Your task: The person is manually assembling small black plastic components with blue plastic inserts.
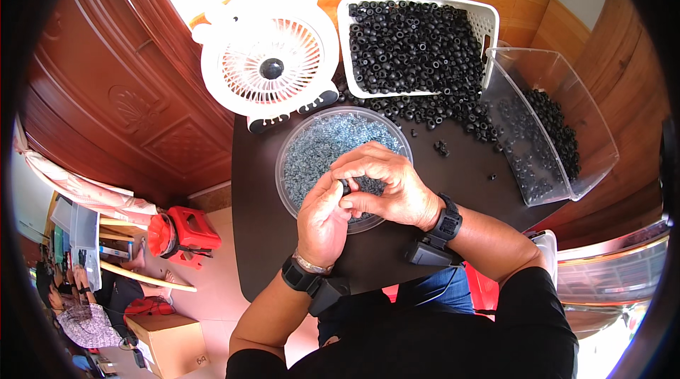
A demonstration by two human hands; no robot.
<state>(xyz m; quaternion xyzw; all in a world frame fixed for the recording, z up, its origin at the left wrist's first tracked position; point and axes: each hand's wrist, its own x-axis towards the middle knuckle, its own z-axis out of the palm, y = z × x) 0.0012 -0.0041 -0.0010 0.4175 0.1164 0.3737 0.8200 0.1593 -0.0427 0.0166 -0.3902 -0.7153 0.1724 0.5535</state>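
Note:
Both my hands meet above a round clear tub filled with tiny clear-bluish plastic pieces. Between the fingertips of my left hand is a small black ring-shaped part, gripped by thumb and fingers. My right hand curls over from the other side, its thumb and fingers bent inward to the same spot. Whether it pinches the black part or another small piece is hidden by the fingers. Each wrist wears a black strap with a dark box on it.
Behind the tub, a white basket holds many black parts, more spilling onto the dark table. A clear bin with black parts lies at right. A white fan stands back left. Left are a red stool, carton and another person.

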